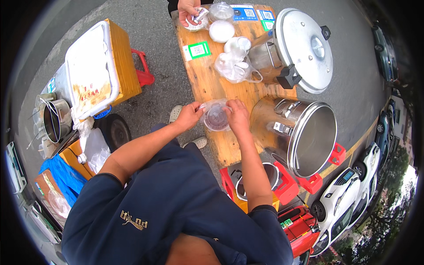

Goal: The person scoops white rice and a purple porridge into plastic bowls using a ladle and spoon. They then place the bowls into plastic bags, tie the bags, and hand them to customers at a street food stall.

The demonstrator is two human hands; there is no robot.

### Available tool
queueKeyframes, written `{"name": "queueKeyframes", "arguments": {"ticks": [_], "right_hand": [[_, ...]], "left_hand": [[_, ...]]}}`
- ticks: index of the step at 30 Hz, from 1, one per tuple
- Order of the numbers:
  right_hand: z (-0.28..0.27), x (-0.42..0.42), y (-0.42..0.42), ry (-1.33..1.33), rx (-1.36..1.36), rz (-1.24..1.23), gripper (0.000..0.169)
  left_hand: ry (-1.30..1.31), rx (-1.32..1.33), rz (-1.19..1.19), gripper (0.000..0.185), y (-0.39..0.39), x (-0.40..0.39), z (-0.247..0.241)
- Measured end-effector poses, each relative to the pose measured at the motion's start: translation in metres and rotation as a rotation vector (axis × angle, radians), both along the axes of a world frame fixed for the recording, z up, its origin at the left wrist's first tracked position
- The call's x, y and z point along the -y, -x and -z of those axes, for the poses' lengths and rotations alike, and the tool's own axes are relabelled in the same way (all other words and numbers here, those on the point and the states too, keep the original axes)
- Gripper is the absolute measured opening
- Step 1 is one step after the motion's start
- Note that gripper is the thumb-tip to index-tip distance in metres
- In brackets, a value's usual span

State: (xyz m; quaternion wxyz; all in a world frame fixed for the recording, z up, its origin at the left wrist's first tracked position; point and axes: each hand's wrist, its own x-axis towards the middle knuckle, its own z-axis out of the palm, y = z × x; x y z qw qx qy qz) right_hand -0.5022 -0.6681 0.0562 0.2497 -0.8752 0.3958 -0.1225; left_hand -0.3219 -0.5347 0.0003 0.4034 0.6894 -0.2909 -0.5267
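Observation:
At the near end of the wooden table (pixel 205 78), a round clear-lidded plastic container (pixel 217 118) sits inside a thin clear plastic bag (pixel 214 103). My left hand (pixel 191 115) pinches the bag at its left edge. On the other side, the fingers of my right hand (pixel 238 114) grip the bag beside the lid. The container's contents are hard to make out. Beyond my hands lies a knotted clear bag (pixel 233 68) holding white-looking containers. Another white-lidded container (pixel 222 31) stands farther back.
Another person's hand (pixel 189 11) holds a small packet at the far end. A lidded steel pot (pixel 265 54) and an open steel pot (pixel 275 116) stand at right. A yellow box (pixel 124 63) with a white lid is at left. Red stools (pixel 286 185) and parked cars (pixel 341 198) lie beyond.

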Motion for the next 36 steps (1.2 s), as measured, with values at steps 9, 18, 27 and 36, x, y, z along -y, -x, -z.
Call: {"name": "queueKeyframes", "arguments": {"ticks": [9, 18, 27, 36], "right_hand": [[0.048, -0.036, 0.023, 0.164, 0.126, 0.423, 0.029], [0.098, -0.05, 0.106, -1.044, 0.613, 0.975, 0.008], [-0.012, -0.083, 0.087, -0.399, 0.439, 0.619, 0.015], [-0.089, -0.095, 0.05, -0.36, 0.231, 0.258, 0.021]], "left_hand": [[0.033, 0.167, 0.133, 0.02, 0.013, -0.004, -0.023], [0.087, -0.02, 0.092, 0.011, 0.028, -0.021, -0.046], [0.18, -0.093, 0.15, 0.018, 0.023, -0.007, -0.086], [0.526, 0.267, 0.333, 0.03, 0.069, -0.001, -0.115]]}}
